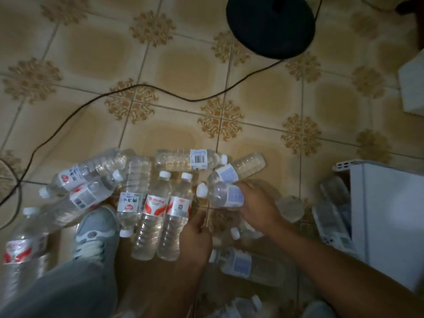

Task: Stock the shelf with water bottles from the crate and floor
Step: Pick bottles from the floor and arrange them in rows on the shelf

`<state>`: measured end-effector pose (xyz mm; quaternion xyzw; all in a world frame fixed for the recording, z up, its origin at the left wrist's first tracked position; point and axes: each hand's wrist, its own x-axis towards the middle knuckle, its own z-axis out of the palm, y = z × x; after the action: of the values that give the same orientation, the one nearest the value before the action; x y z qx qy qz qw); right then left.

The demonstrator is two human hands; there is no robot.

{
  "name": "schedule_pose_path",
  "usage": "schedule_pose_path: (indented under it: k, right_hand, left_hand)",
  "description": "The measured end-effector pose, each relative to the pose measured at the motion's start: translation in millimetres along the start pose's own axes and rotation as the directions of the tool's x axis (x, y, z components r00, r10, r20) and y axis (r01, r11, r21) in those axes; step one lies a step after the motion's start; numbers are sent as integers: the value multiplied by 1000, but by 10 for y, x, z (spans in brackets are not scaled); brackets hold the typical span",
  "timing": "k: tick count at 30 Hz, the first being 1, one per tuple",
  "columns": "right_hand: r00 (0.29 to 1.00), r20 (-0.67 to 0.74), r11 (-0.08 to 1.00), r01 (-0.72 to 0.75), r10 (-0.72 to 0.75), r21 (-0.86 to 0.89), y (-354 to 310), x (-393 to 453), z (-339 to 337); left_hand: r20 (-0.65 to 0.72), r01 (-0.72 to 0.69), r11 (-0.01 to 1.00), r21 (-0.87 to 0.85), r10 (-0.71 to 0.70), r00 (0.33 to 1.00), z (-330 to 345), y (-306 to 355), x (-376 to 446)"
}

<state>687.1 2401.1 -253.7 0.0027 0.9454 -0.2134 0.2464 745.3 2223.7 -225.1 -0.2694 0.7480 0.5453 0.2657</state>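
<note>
From the head view, the right hand (257, 203) is clamped around a blue-labelled bottle (223, 193) lying just above the tiled floor (183, 65). The left hand (195, 239) rests against a red-labelled bottle (174, 216), its grip unclear. More bottles (96, 180) lie scattered to the left.
</note>
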Motion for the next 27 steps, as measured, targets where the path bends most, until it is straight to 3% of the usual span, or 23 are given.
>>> schedule_pose_path:
  k: [2, 4, 7, 12, 16, 22, 24, 27]
  right_hand:
    - [989, -77, 947, -96, 125, 306, -171, -190, -266]
    - [975, -67, 808, -135, 211, 573, -404, -427, -569]
    - [957, -107, 644, -97, 271, 759, -708, -807, -1060]
    - [904, -323, 641, 76, 279, 764, -1106, -1661, -2181]
    - [804, -519, 679, 209, 291, 703, -1292, -2556, -3037]
    - [533, -778, 768, 326, 333, 552, -1348, -4138, -3919]
    - [431, -827, 785, 339, 360, 519, -1303, -4668, -4054]
    - [299, -864, 806, 329, 406, 493, -1230, -5459, -4104]
  left_hand:
    - [92, -3, 999, -53, 8, 996, -41, 251, -158]
    - [142, -37, 996, -77, 47, 989, -39, 535, -341]
    - [98, -199, 974, -109, 210, 973, -43, 1145, -742]
    - [100, -429, 874, -229, 459, 883, -134, 2131, -1778]
    - [151, -553, 772, -313, 615, 773, -94, 2702, -2671]
    - [336, -603, 658, -451, 751, 568, 136, 3287, -4229]
    - [397, -579, 648, -494, 761, 513, 241, 3360, -4753]
    - [504, -602, 620, -502, 776, 379, 414, 3319, -5455]
